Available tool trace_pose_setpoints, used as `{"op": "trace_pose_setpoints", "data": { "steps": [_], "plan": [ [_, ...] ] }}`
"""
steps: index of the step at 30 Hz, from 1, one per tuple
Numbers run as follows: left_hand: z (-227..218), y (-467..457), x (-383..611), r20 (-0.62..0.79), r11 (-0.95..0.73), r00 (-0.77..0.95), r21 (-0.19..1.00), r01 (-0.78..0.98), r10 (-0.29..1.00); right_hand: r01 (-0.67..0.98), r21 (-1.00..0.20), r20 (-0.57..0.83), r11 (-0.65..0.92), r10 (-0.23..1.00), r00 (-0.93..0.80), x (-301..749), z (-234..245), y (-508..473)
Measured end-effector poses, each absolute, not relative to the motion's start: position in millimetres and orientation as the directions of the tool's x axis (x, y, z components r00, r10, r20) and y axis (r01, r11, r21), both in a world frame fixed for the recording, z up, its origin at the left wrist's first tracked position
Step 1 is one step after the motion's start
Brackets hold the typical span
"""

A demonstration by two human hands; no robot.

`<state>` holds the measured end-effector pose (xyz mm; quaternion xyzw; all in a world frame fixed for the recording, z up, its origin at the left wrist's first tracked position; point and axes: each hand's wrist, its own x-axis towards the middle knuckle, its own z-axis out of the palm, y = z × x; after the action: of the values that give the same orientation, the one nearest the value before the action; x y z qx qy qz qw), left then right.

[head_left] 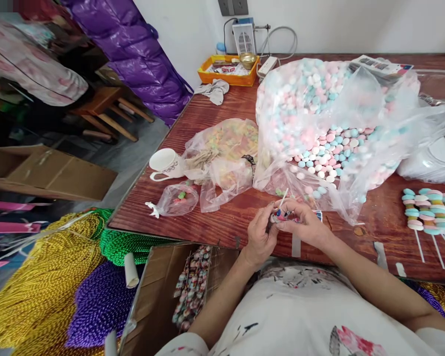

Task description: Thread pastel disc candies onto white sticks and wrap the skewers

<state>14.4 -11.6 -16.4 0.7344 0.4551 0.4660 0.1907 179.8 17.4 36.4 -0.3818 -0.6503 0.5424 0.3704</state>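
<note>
My left hand [259, 233] and my right hand [306, 226] meet near the table's front edge. Both have their fingers closed around a small colourful piece [281, 216] with a white stick pointing up from it. My fingers cover most of it, so its exact kind is unclear. Just beyond lies a large clear plastic bag [356, 106] of pink, white and blue candies [328, 153], its mouth spread toward me. Off to the right, stacked candy skewers [430, 212] on white sticks lie in a group.
A white mug [166, 164] and several plastic bags [230, 141] occupy the table's left side. An orange tray [228, 71] sits at the back. Below the edge, a cardboard box [159, 291] contains wrapped skewers [193, 287]. Bead strands [48, 277] pile at left; another person [33, 64] sits beyond.
</note>
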Motion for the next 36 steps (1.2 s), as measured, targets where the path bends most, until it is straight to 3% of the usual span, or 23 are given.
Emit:
{"op": "trace_pose_setpoints", "data": {
  "steps": [4, 7, 10, 16, 22, 25, 33, 36],
  "plan": [
    [-15, -9, 14, 0.466, -0.521, 0.232, 0.752, 0.404, 0.854, 0.049, -0.998, -0.003, 0.028, 0.849, -0.529, 189, 37, 27],
    [-10, -11, 13, 0.415, -0.482, 0.258, 0.814, 0.323, 0.873, 0.158, -0.982, 0.001, 0.108, 0.829, -0.56, 197, 42, 28],
    [-1, -12, 13, 0.269, -0.348, 0.292, 0.9, 0.264, 0.918, 0.204, -0.956, 0.052, 0.211, 0.807, -0.589, 205, 46, 26],
    [12, -11, 14, 0.021, -0.083, 0.425, 0.988, 0.127, 0.905, 0.163, -0.958, 0.081, 0.235, 0.769, -0.634, 214, 46, 20],
    [11, -11, 12, -0.07, -0.032, 0.509, 0.981, 0.19, 0.858, 0.415, -0.79, 0.125, 0.451, 0.782, -0.611, 219, 46, 9],
    [16, -12, 15, -0.063, -0.062, 0.528, 0.974, 0.216, 0.847, 0.445, -0.803, 0.066, 0.396, 0.802, -0.594, 222, 47, 9],
    [23, -16, 20, -0.258, 0.255, 0.543, 0.963, 0.083, 0.799, 0.114, -0.993, -0.058, -0.019, 0.935, -0.35, 230, 58, 12],
    [23, -19, 16, -0.338, 0.369, 0.533, 0.928, 0.053, 0.776, -0.049, -0.999, -0.009, -0.017, 0.988, -0.151, 242, 63, 13]
  ]
}}
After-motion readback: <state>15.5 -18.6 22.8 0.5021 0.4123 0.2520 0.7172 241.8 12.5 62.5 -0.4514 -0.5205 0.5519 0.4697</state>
